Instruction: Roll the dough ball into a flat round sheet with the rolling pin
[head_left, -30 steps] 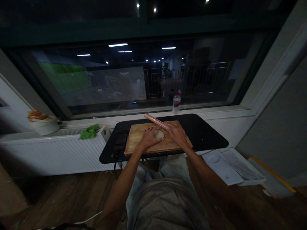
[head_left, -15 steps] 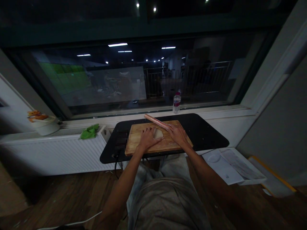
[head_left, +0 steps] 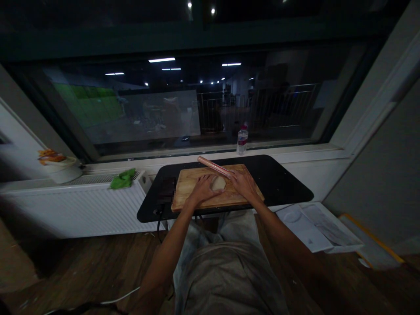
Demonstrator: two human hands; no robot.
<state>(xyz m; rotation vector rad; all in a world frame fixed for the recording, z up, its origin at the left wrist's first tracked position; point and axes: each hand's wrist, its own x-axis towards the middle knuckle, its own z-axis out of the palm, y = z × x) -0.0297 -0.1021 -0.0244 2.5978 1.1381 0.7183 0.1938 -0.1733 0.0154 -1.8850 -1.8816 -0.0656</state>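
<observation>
A pale, flat round of dough [head_left: 218,183] lies on the wooden cutting board [head_left: 187,178]. My left hand [head_left: 202,191] curves around the dough's left side, with the thumb at its near edge and the fingers at its far left. In my right hand [head_left: 243,184] is the near end of a reddish-brown rolling pin [head_left: 212,165]. The pin slants away to the upper left, past the far edge of the board, behind the dough. My right palm and the pin's gripped end are partly hidden.
A black table [head_left: 285,186] carries the board. Behind it, a bottle with a pink cap [head_left: 242,141] stands on the windowsill. At left, a green cloth [head_left: 122,179] and a white tub [head_left: 65,170] rest by the radiator [head_left: 82,212]. An open white box [head_left: 315,227] lies at right.
My left hand's fingers have drawn closer together and moved off the dough's top, so more of the dough shows. My right hand and the rolling pin stay about where they were.
</observation>
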